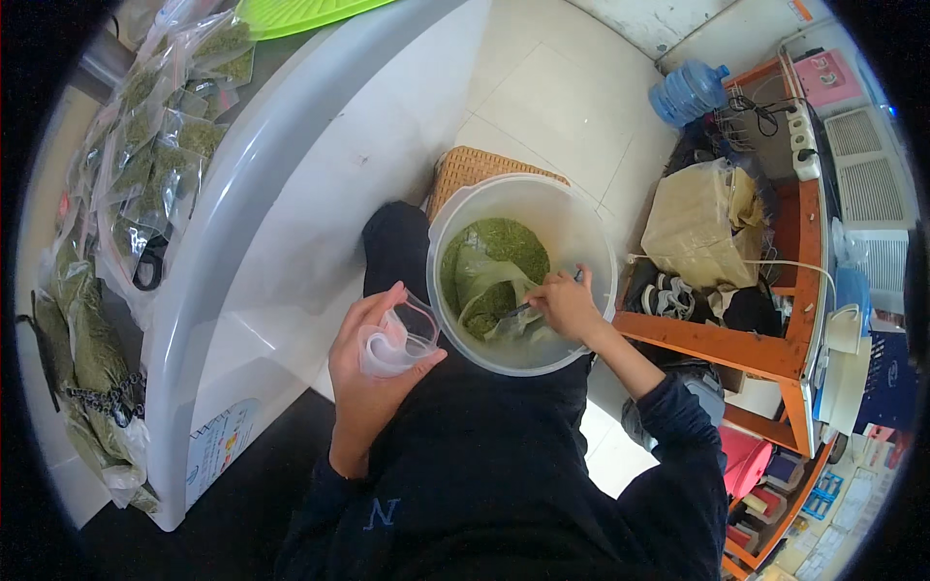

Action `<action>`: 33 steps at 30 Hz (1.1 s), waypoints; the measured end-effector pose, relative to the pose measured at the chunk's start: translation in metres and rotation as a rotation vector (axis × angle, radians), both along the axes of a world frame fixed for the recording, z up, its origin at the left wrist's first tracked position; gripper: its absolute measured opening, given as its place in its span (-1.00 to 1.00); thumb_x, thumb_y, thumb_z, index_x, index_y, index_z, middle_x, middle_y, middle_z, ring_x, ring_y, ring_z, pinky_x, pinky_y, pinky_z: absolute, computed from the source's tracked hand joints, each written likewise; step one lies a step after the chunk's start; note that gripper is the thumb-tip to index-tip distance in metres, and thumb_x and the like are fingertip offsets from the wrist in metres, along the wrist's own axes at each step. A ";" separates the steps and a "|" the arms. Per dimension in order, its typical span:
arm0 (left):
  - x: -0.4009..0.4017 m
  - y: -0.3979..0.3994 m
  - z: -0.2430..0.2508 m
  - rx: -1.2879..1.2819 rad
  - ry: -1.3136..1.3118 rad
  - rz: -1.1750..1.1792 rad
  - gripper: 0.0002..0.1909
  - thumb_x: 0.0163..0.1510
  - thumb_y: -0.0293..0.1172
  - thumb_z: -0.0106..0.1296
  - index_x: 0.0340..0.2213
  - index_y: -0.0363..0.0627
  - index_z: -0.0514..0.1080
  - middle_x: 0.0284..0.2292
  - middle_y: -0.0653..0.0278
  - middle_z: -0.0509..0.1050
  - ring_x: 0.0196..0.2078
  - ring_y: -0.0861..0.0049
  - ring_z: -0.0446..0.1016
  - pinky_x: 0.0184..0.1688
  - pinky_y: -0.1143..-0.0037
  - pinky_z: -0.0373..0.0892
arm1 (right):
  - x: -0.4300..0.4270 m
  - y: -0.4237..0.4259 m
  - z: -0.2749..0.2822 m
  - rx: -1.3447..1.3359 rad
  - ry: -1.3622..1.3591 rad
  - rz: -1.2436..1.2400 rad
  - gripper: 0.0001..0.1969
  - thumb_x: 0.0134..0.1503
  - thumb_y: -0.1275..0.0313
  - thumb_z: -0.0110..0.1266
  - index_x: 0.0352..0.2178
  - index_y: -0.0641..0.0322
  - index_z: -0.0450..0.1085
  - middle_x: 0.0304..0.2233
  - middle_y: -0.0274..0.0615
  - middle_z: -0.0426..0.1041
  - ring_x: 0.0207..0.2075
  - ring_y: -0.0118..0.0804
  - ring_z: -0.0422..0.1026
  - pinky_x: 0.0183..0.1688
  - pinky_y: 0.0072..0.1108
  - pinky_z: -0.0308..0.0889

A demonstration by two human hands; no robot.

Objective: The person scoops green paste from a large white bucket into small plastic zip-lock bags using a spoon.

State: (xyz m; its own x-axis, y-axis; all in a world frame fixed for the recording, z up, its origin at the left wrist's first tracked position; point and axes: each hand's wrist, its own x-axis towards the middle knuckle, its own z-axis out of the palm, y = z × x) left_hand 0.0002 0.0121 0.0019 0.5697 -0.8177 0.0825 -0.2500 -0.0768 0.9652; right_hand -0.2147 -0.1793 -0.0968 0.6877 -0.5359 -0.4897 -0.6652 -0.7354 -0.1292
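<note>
A round translucent plastic tub (pixel 596 247) stands in front of me, its near side by my lap. Dried green herb (pixel 512 240) lies inside, with a clear plastic bag (pixel 483 272) that also holds some of the herb. My right hand (pixel 569 303) reaches over the tub's right side and grips a spoon (pixel 517 311), whose head is at the herb in the bag. To the left of the tub, my left hand (pixel 374 363) holds a clear plastic bag or pouch (pixel 398 341), its mouth spread by my fingers. Whether this pouch contains anything is hard to tell.
A woven stool (pixel 476 163) shows behind the tub. A curved grey-white counter (pixel 240 138) runs along my left, with filled clear bags (pixel 171 152) and a green plastic tray (pixel 305 11) beyond its edge. An orange wooden shelf (pixel 712 348) and a blue water jug (pixel 686 94) stand right.
</note>
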 end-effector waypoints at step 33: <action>-0.033 -0.058 0.019 -0.188 0.234 -0.118 -0.42 -0.36 -0.56 0.34 -0.22 -0.36 0.34 -0.16 0.12 0.40 -0.13 0.50 0.38 -0.08 0.53 0.30 | -0.007 0.052 0.183 -0.325 -0.824 -0.403 -0.91 0.03 0.41 0.05 -0.38 0.03 0.45 -0.55 -0.40 0.30 -0.43 -0.45 0.31 0.04 -0.36 -0.13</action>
